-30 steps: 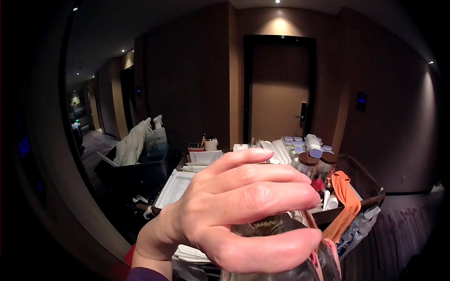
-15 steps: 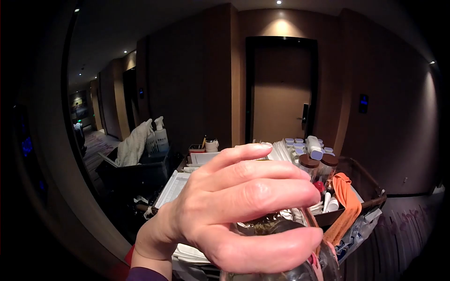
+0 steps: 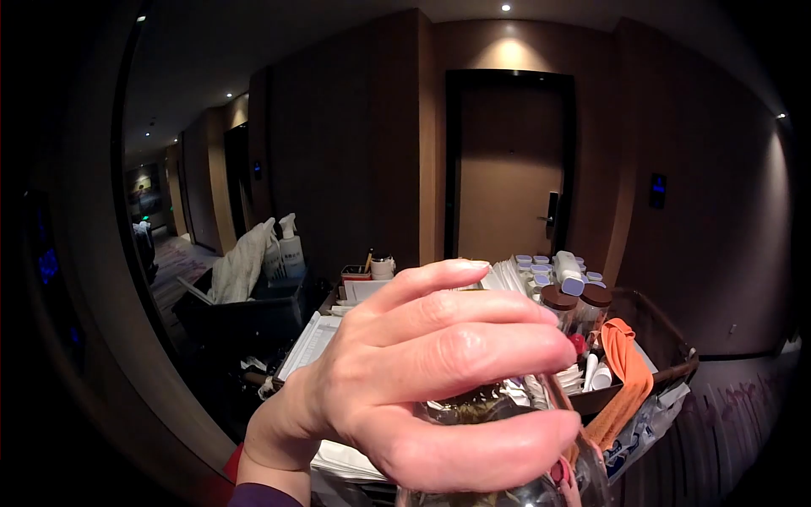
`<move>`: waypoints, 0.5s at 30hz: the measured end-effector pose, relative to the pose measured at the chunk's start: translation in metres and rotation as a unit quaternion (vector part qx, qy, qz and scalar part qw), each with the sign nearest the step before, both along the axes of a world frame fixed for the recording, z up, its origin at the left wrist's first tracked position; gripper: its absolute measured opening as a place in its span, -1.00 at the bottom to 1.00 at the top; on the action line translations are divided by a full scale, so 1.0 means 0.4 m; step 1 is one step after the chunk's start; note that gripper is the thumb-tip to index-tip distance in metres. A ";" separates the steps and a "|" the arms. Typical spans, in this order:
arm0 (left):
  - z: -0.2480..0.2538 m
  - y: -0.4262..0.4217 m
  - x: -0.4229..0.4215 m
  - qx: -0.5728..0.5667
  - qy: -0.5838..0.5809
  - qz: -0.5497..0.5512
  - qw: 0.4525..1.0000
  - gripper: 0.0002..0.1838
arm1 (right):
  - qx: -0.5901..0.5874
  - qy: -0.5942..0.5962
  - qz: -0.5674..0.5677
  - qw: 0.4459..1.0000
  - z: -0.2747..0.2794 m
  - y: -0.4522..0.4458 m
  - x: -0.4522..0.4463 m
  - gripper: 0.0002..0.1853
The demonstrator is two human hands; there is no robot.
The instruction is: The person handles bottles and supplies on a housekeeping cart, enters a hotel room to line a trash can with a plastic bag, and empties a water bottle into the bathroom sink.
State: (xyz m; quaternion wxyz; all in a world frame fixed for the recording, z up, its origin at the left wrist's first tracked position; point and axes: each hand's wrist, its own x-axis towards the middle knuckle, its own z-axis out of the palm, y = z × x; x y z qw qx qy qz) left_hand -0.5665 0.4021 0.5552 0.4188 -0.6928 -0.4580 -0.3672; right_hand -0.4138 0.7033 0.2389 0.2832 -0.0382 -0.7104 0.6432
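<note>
1. Left hand (image 3: 431, 363): fingers clasped around smooth, transparent, rounded glassware (image 3: 541, 492), near centre.
2. Right hand: state cannot be told.
3. Soft orange cloth (image 3: 627, 372), draped over tray rim (image 3: 676, 362), right.
4. Cylindrical brown-lidded jars (image 3: 559, 297), farther off.

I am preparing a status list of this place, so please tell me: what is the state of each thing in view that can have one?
Left hand: curled around the glass vessel
Glass vessel: held, mostly hidden; fill unclear
Door ahead: closed
Ceiling light: lit
Wall panel: glowing blue
Brown-lidded jars: lids on
White spray bottle: upright
Orange cloth: draped over the brown container's edge
</note>
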 end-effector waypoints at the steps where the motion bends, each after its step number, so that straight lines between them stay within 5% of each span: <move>1: -0.001 0.001 -0.002 0.001 0.001 0.000 1.000 -0.58 | -0.002 0.001 0.002 1.000 0.000 0.001 -0.002 -0.29; 12: -0.092 0.022 -0.046 -0.101 -0.132 -0.067 0.984 -0.68 | 0.028 -0.001 -0.003 1.000 0.021 0.008 -0.009 -0.34; 13: -0.114 0.025 -0.050 -0.120 -0.182 -0.103 0.970 -0.69 | -0.129 -0.034 0.034 0.991 0.051 -0.014 -0.011 -0.14; 15: -0.174 0.034 -0.069 -0.147 -0.246 -0.141 0.948 -0.63 | -0.153 -0.036 0.009 0.988 0.018 -0.006 -0.006 -0.13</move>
